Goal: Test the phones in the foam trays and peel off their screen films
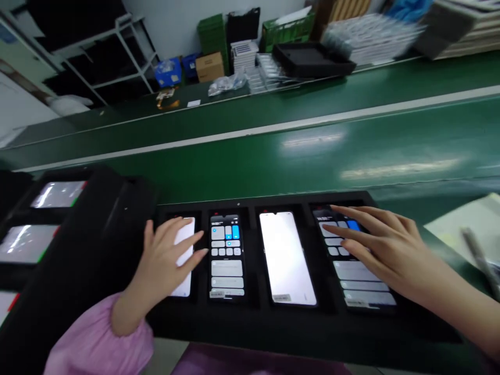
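Four slots is more than I count here, so several smartphones lie face up in a black tray (pixel 250 317). Over the leftmost phone (pixel 183 284), lit white, my left hand (pixel 166 255) is spread, its fingertips reaching towards the neighbouring phone (pixel 226 268), which shows a settings panel. A phone with a plain white screen (pixel 287 258) lies between my hands. My right hand (pixel 378 239) stretches its fingers over the upper part of the rightmost phone (pixel 365 286), whose screen shows a similar panel. Whether the fingertips touch the glass I cannot tell.
Another black tray (pixel 89 234) with lit screens stands at the left. Behind runs a green conveyor surface (pixel 234 166) with a pale rail (pixel 242 134). Paper (pixel 461 224) and a blurred pen-like object (pixel 478 255) lie at the right. Boxes and a black bin (pixel 312 60) line the back.
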The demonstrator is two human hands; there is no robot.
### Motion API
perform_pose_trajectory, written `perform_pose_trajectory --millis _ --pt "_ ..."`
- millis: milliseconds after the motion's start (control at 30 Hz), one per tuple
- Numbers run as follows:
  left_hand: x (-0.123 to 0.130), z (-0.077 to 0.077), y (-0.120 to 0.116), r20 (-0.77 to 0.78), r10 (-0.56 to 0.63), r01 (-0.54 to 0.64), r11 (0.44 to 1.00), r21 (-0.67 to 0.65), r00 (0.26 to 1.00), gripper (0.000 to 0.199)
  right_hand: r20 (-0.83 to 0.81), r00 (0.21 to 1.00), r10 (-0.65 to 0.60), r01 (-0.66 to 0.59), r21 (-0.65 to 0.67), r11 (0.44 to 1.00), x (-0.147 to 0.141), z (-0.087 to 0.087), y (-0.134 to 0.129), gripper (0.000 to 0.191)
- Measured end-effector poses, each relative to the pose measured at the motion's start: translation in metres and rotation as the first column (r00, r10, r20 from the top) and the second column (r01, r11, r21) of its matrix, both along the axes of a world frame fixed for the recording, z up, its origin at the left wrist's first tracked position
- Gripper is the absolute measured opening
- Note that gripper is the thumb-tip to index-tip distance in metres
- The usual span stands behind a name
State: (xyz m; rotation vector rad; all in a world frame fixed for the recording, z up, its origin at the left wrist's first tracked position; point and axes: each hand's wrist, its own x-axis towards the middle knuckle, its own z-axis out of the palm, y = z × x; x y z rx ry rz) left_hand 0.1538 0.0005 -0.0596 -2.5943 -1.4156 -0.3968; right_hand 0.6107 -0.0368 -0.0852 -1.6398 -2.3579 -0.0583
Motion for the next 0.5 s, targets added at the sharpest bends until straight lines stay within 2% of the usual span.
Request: perform_pose_trajectory --millis 133,300,500 --pt "0.026 -0.005 0.005 -0.025 -0.015 0.013 0.995 -0.096 1.000 0.032 -0.035 0.999 0.028 -0.025 0.082 0.996 0.005 -0.006 0.004 0.054" --pt "0.022 -0.012 0.006 -0.055 -0.020 0.013 0.992 -0.125 0.998 0.031 -0.024 0.999 0.049 -0.045 0.123 0.991 0.003 -0.010 0.005 0.051" --pt "0.027 -0.012 0.011 -0.085 -0.060 0.053 0.995 -0.086 0.995 0.032 -0.081 0.997 -0.006 0.015 0.110 0.994 -0.004 -0.005 0.006 0.055"
